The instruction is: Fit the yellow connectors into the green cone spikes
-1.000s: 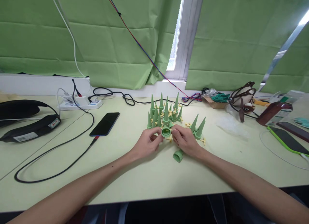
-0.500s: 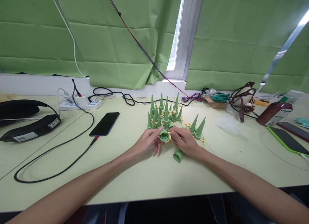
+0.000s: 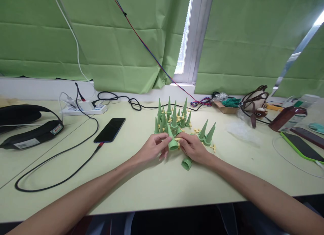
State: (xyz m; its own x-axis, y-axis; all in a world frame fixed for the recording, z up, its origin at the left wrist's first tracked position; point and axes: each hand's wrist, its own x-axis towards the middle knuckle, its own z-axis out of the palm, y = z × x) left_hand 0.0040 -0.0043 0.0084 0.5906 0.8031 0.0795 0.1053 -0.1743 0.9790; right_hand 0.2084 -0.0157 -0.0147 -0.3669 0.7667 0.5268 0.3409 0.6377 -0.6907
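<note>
My left hand (image 3: 157, 145) pinches a green plastic watering spike (image 3: 173, 144) by its side. The spike leans with its tip up and back and its wide open end toward me. Close on its right, my right hand (image 3: 192, 148) is closed around a small yellow T-shaped valve (image 3: 177, 139); its tip shows at the spike, and I cannot tell whether it is inserted. Below the right hand lies a green threaded piece (image 3: 186, 163) on its side. Behind the hands stand several green spikes (image 3: 174, 116) among yellow valves, with two more spikes (image 3: 209, 135) to the right.
A black phone (image 3: 110, 130) on a cable lies left on the table (image 3: 141, 191), near a power strip (image 3: 84, 109). To the right are a plastic bag (image 3: 243, 132), a brown bottle (image 3: 287, 119), a green-edged phone (image 3: 302, 147) and a small cardboard box (image 3: 224, 108).
The spike in my left hand has tipped: its open end faced me and now points more downward, with the cone showing. My left fingers have shifted around it. My right hand has hardly moved.
</note>
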